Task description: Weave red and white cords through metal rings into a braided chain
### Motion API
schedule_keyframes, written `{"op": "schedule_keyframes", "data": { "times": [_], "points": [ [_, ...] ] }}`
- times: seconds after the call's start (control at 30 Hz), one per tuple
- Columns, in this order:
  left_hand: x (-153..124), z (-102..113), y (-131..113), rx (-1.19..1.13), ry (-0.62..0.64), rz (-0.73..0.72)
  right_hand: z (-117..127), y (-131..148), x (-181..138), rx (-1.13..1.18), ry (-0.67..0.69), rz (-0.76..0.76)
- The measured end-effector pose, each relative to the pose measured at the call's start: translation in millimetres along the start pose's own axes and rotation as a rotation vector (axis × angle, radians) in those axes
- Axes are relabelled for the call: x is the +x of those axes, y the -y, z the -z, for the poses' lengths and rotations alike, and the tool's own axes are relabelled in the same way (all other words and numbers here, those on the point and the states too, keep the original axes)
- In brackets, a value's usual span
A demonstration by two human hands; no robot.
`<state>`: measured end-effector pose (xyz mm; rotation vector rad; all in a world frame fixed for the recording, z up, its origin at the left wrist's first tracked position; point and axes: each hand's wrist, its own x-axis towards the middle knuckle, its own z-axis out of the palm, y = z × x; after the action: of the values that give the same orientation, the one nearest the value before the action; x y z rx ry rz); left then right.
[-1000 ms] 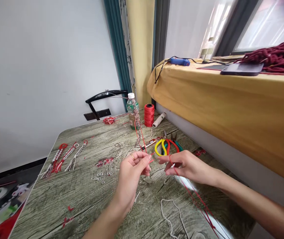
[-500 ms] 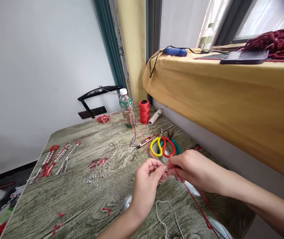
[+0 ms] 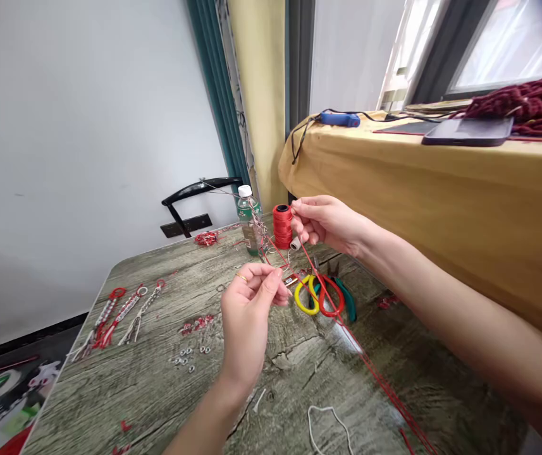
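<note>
My left hand (image 3: pixel 254 303) is closed in a pinch around thin red cord (image 3: pixel 368 361), over the middle of the table. Higher and farther back, my right hand (image 3: pixel 324 221) also pinches red cord, in front of a red thread spool (image 3: pixel 282 232). The cord stretches from a tangle of strands at a green-labelled bottle (image 3: pixel 250 237), past both hands, down to the lower right. Beneath the strands lie scissors (image 3: pixel 331 300) with one yellow and one red handle, and green-handled pliers (image 3: pixel 349 304). My fingertips hide the exact pinch points.
Three braided pieces with rings (image 3: pixel 127 306) lie on the left. Several small metal rings (image 3: pixel 184 360) and red scraps (image 3: pixel 197 325) are scattered nearby. A white cord (image 3: pixel 330 411) loops near the front. The yellow-draped ledge (image 3: pixel 417 189) carries a phone (image 3: pixel 467 131) and dark red yarn.
My hands, together before, are now apart. The right has risen and moved away toward the spool; the left has shifted left and up. The view has tilted slightly upward.
</note>
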<state>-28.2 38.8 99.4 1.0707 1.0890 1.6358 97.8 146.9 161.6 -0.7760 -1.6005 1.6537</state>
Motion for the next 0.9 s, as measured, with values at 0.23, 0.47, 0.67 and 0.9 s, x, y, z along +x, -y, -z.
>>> {"op": "schedule_keyframes", "data": {
  "times": [0.23,0.47,0.67,0.9],
  "points": [
    [-20.4,-7.5,11.5,0.072,0.064,0.069,-11.7,21.7,33.3,0.060,0.115,0.211],
    [-7.8,-15.9,15.7,0.020,-0.090,0.012,-23.2,26.6,54.9,0.046,0.187,0.267],
    [18.3,-15.3,-1.4,-0.167,-0.046,0.047,-32.5,21.3,75.9,0.018,0.277,0.210],
    [-2.2,-14.4,18.4,-0.022,0.026,0.163,-15.8,11.8,63.9,-0.082,0.222,0.240]
  ]
}}
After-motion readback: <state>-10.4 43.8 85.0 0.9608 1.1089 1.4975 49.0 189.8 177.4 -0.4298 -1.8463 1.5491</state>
